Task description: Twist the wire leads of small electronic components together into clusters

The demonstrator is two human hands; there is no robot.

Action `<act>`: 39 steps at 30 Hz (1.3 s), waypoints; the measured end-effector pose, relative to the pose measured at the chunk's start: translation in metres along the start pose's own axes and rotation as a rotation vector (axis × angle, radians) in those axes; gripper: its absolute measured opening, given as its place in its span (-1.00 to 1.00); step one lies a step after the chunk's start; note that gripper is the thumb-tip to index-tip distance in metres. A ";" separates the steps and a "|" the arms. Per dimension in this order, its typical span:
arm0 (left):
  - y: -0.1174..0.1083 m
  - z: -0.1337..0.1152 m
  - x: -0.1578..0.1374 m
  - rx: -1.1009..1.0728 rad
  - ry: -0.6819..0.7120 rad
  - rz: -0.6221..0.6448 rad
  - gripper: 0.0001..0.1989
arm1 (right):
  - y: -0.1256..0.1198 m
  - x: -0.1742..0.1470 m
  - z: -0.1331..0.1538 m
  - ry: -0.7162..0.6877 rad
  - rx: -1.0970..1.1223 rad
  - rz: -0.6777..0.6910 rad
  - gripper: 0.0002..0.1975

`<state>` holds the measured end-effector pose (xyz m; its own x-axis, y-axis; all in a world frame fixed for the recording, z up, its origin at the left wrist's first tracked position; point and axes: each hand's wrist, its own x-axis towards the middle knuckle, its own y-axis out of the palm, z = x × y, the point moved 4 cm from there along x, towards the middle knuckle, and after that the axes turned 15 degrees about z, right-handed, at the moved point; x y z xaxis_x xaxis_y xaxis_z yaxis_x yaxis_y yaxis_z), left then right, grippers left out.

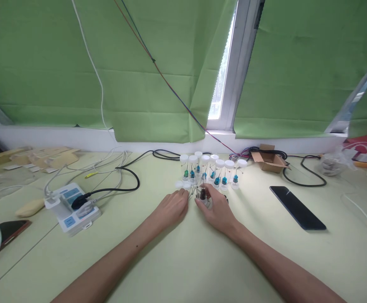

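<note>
My right hand (218, 207) is closed around a small clear tube (206, 201) with a dark piece inside. Just to its left, my left hand (173, 206) rests low over the table with its fingers curled together. Its fingertips are beside some thin dark wires (192, 191), and whatever they pinch is hidden. Two white caps (182, 184) lie right behind the left fingers. Several clear tubes with white lids (229, 164) stand upright in a cluster behind both hands. Most hold a blue part (224, 180) with thin wires; one holds a green part (186, 173).
A white power strip (73, 210) with plugs and cables sits at left. One phone (297, 207) lies at right, another (3, 237) at far left. An open cardboard box (268, 162) and black cables (306, 185) are at the back, below green blinds (158, 92).
</note>
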<state>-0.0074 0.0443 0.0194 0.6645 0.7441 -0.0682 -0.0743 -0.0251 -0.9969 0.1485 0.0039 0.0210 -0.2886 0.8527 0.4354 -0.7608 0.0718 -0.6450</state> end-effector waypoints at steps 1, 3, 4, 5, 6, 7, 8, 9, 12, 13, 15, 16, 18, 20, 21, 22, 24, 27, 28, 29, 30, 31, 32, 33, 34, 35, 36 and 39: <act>0.000 0.000 0.000 -0.011 0.014 -0.019 -0.83 | -0.001 0.000 0.000 0.001 -0.004 -0.011 -0.68; -0.001 -0.001 0.000 -0.040 0.040 -0.054 -0.82 | -0.001 0.001 -0.001 -0.003 -0.013 -0.031 -0.68; -0.001 -0.001 0.000 -0.053 0.052 -0.069 -0.82 | -0.002 0.001 -0.002 -0.005 -0.017 -0.040 -0.68; -0.002 -0.001 0.000 -0.062 0.062 -0.082 -0.82 | -0.002 0.002 -0.003 -0.007 -0.021 -0.046 -0.68; -0.003 -0.001 0.000 -0.069 0.071 -0.092 -0.82 | -0.002 0.002 -0.004 -0.006 -0.025 -0.053 -0.68; -0.004 -0.002 0.000 -0.072 0.077 -0.101 -0.82 | -0.002 0.002 -0.005 -0.005 -0.029 -0.060 -0.68; -0.005 -0.003 -0.001 -0.072 0.081 -0.108 -0.82 | -0.003 0.002 -0.005 -0.005 -0.034 -0.068 -0.68; -0.007 -0.003 -0.001 -0.068 0.081 -0.113 -0.82 | -0.004 0.003 -0.006 -0.005 -0.041 -0.077 -0.67; -0.013 -0.005 -0.003 -0.066 0.068 -0.138 -0.83 | -0.008 0.002 -0.006 -0.009 -0.090 -0.110 -0.67; -0.016 -0.004 -0.003 -0.073 0.061 -0.153 -0.83 | -0.010 0.002 -0.005 -0.011 -0.115 -0.116 -0.67; -0.020 -0.002 -0.004 -0.100 0.043 -0.199 -0.85 | -0.013 0.002 -0.005 -0.003 -0.168 -0.128 -0.67; -0.022 -0.001 -0.005 -0.114 0.031 -0.227 -0.86 | -0.014 0.003 -0.005 0.007 -0.192 -0.132 -0.67; -0.025 0.003 -0.006 -0.136 0.004 -0.287 -0.88 | -0.017 0.003 -0.007 0.033 -0.232 -0.144 -0.68; -0.026 0.006 -0.006 -0.140 -0.017 -0.342 -0.89 | -0.019 0.003 -0.009 0.057 -0.266 -0.153 -0.68; -0.027 0.008 -0.007 -0.138 -0.022 -0.365 -0.89 | -0.019 0.003 -0.009 0.064 -0.280 -0.157 -0.68; -0.027 0.008 -0.007 -0.135 -0.024 -0.385 -0.89 | -0.019 0.003 -0.010 0.071 -0.293 -0.160 -0.68; -0.028 0.009 -0.008 -0.140 -0.016 -0.428 -0.89 | -0.020 0.003 -0.010 0.080 -0.311 -0.159 -0.67; -0.031 0.006 -0.012 -0.185 0.034 -0.515 -0.91 | -0.019 0.003 -0.010 0.082 -0.326 -0.144 -0.66; -0.033 0.005 -0.013 -0.211 0.054 -0.549 -0.91 | -0.019 0.003 -0.010 0.082 -0.327 -0.141 -0.66; -0.034 0.005 -0.015 -0.238 0.073 -0.581 -0.92 | -0.019 0.003 -0.010 0.082 -0.327 -0.138 -0.65; -0.035 0.004 -0.016 -0.263 0.090 -0.609 -0.93 | -0.019 0.002 -0.010 0.083 -0.326 -0.136 -0.65; -0.036 0.003 -0.017 -0.284 0.104 -0.633 -0.94 | -0.018 0.002 -0.010 0.084 -0.325 -0.134 -0.65; -0.036 0.003 -0.018 -0.298 0.115 -0.652 -0.94 | -0.018 0.002 -0.010 0.084 -0.324 -0.131 -0.64; -0.036 0.003 -0.019 -0.307 0.125 -0.662 -0.93 | -0.018 0.003 -0.010 0.083 -0.324 -0.128 -0.64; -0.036 0.002 -0.019 -0.314 0.129 -0.666 -0.92 | -0.017 0.003 -0.010 0.081 -0.325 -0.126 -0.64; -0.036 0.003 -0.019 -0.322 0.127 -0.664 -0.91 | -0.017 0.003 -0.010 0.079 -0.325 -0.126 -0.64; -0.035 0.003 -0.019 -0.331 0.121 -0.656 -0.89 | -0.017 0.003 -0.010 0.076 -0.324 -0.127 -0.63; -0.034 0.004 -0.017 -0.365 0.084 -0.608 -0.88 | -0.017 0.003 -0.010 0.070 -0.316 -0.131 -0.63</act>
<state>-0.0191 0.0346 0.0550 0.5651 0.6438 0.5159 0.5719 0.1451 -0.8074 0.1663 0.0106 0.0266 -0.1513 0.8582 0.4905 -0.5678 0.3307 -0.7538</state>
